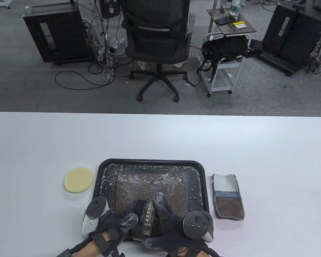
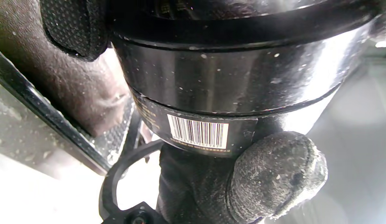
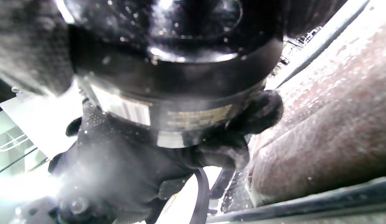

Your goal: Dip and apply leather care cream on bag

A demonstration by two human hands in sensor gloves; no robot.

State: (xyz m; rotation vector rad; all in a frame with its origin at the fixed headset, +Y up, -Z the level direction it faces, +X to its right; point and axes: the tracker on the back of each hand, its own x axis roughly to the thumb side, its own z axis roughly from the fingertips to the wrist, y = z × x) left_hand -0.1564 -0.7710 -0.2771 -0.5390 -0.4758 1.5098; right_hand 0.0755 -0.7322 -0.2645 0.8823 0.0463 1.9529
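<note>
1. Both hands meet on the black cream jar (image 1: 149, 218) at 6 o'clock of the black tray (image 1: 152, 162); I cannot see whether the jar rests on anything or whether its lid is seated.
2. The brown bag (image 1: 149, 191) lies flat in the tray, its near part covered by the hands. The tray's near rim is also covered.
3. The jar appears tipped on its side in the table view, long axis running 12 to 6 o'clock, label band upward.
4. Left hand (image 1: 117, 223): grip curled round the jar from 9 o'clock; in the left wrist view a fingertip (image 2: 275, 174) presses beside the barcode.
5. Right hand (image 1: 168, 222): grip wrapped over the jar from 3 o'clock. The right wrist view is blurred.
6. On the worktop (image 1: 160, 136), a yellow sponge pad (image 1: 78, 179) sits at 9 o'clock of the tray and a folded cloth (image 1: 228, 196) at 3 o'clock.
</note>
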